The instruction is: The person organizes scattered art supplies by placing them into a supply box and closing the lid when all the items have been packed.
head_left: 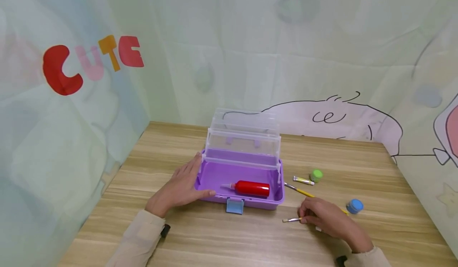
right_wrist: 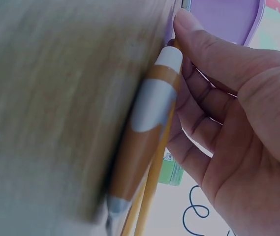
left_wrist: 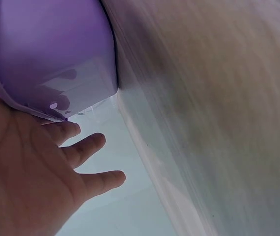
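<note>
A purple storage box (head_left: 259, 205) stands on the table with its clear tiered top (head_left: 245, 119) raised. Inside lies a red squeeze bottle (head_left: 252, 188) with a pointed nozzle. My left hand (head_left: 179, 189) rests on the box's left rim, fingers extended along the side and thumb over the front edge. To the right of the box, my right hand (head_left: 327, 218) pinches a paintbrush (head_left: 291, 220) between thumb and fingers, bristles pointing left. Close by that hand, a brown paint tube (right_wrist: 142, 118) with a white cap shows in the right wrist view.
A second paintbrush (head_left: 299, 190) lies beyond the right hand, partly hidden by it. Around it are a small paint tube (head_left: 303, 180), a green-lidded jar (head_left: 316, 175) and a blue-lidded jar (head_left: 355, 206). Printed fabric (head_left: 232, 60) hangs behind the wooden table (head_left: 214, 239).
</note>
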Action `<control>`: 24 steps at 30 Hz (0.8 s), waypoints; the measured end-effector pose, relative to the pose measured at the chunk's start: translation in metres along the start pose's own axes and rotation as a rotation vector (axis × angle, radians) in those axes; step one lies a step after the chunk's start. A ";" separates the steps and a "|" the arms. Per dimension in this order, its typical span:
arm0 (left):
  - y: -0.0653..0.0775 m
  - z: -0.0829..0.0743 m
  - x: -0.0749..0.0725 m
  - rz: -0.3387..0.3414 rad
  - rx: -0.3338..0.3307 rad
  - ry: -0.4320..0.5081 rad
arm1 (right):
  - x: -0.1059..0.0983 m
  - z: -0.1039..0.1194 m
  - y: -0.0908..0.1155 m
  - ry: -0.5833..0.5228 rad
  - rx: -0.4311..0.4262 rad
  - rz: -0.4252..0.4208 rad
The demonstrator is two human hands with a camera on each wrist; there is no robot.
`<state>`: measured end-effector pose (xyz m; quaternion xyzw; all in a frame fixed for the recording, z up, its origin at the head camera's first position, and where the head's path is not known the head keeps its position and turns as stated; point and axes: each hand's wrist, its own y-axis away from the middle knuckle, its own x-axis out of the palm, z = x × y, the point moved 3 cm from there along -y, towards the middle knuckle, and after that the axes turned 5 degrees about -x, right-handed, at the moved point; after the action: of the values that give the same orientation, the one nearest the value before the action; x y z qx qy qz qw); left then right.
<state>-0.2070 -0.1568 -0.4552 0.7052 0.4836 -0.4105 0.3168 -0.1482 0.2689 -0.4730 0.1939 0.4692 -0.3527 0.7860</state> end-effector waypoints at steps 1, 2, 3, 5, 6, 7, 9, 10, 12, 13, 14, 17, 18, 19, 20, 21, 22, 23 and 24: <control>0.000 0.000 0.000 0.000 0.002 0.000 | -0.001 0.000 0.000 0.011 -0.001 -0.008; 0.000 0.000 -0.001 0.000 0.005 -0.001 | -0.001 0.000 0.001 0.024 -0.003 -0.019; 0.000 0.000 -0.001 -0.002 0.007 0.000 | -0.002 0.000 0.001 0.031 -0.007 -0.033; 0.000 0.000 -0.001 -0.004 0.008 0.002 | -0.003 0.001 0.002 0.042 -0.029 -0.064; 0.000 0.000 -0.001 -0.004 0.007 0.002 | -0.004 0.001 0.003 0.043 -0.049 -0.083; 0.000 0.000 0.000 -0.005 0.007 0.003 | -0.005 0.001 0.003 0.037 -0.060 -0.094; 0.000 0.000 0.000 -0.005 0.006 0.007 | -0.006 0.002 0.004 0.016 -0.078 -0.108; 0.000 0.000 0.000 -0.004 0.007 0.009 | -0.007 0.002 0.004 0.007 -0.085 -0.111; 0.000 0.000 -0.001 -0.004 0.009 0.012 | -0.009 0.003 0.005 -0.005 -0.095 -0.122; 0.000 0.000 -0.001 -0.004 0.010 0.013 | -0.011 0.004 0.005 -0.008 -0.096 -0.123; 0.000 0.000 -0.001 -0.004 0.010 0.015 | -0.012 0.004 0.006 -0.002 -0.099 -0.126; 0.000 -0.001 -0.001 -0.001 0.007 0.018 | -0.015 0.005 0.007 0.011 -0.100 -0.129; 0.000 -0.001 -0.001 -0.001 0.007 0.021 | -0.015 0.006 0.007 0.012 -0.099 -0.127; 0.001 -0.001 -0.001 -0.002 0.007 0.022 | -0.016 0.006 0.008 0.013 -0.098 -0.129; 0.000 -0.001 -0.001 -0.003 0.006 0.023 | -0.016 0.006 0.008 0.012 -0.097 -0.132; 0.000 -0.001 -0.001 -0.004 0.005 0.022 | -0.017 0.006 0.008 0.013 -0.098 -0.138; 0.001 -0.001 -0.001 -0.004 0.004 0.023 | -0.017 0.006 0.009 0.014 -0.101 -0.146; 0.001 0.000 -0.001 -0.006 0.003 0.022 | -0.018 0.006 0.009 0.016 -0.103 -0.154; 0.001 0.000 0.000 -0.009 0.003 0.022 | -0.019 0.006 0.009 0.020 -0.107 -0.162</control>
<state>-0.2065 -0.1569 -0.4547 0.7081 0.4895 -0.4047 0.3086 -0.1440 0.2784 -0.4532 0.1167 0.5091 -0.3878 0.7595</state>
